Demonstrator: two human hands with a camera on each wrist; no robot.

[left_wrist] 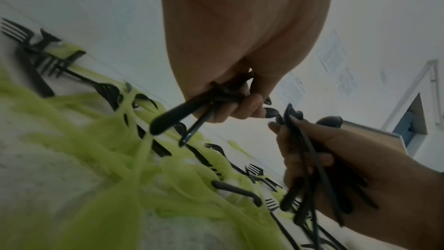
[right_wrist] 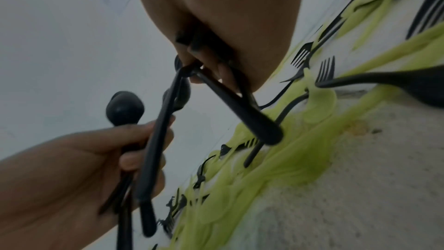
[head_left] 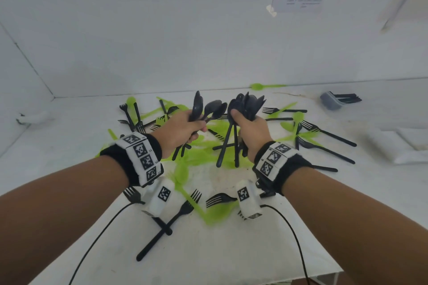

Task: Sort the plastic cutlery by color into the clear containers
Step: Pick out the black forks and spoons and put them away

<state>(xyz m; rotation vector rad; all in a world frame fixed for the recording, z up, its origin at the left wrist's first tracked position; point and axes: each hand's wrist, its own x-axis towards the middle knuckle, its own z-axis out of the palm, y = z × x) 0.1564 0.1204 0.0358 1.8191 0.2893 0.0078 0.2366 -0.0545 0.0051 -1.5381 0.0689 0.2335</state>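
Note:
My left hand (head_left: 185,127) grips a small bunch of black spoons (head_left: 209,107), bowls up, above the pile. Close beside it my right hand (head_left: 249,131) grips a bigger bundle of black spoons (head_left: 246,104), handles hanging down. In the left wrist view the left hand (left_wrist: 230,102) holds black handles (left_wrist: 175,121) and the right hand (left_wrist: 336,159) shows to the right. In the right wrist view the right hand (right_wrist: 216,67) holds black handles (right_wrist: 240,107). Green cutlery (head_left: 203,150) and black forks (head_left: 324,141) lie mixed on the white table (head_left: 220,250). A clear container (head_left: 331,100) with black cutlery lies at the back right.
A green spoon (head_left: 261,86) lies against the back wall. Black forks (head_left: 180,210) lie near my wrists. White walls close in the left and back. Folded white cloth (head_left: 403,146) sits at the right. Cables (head_left: 294,238) trail from the wrist cameras to the table's front edge.

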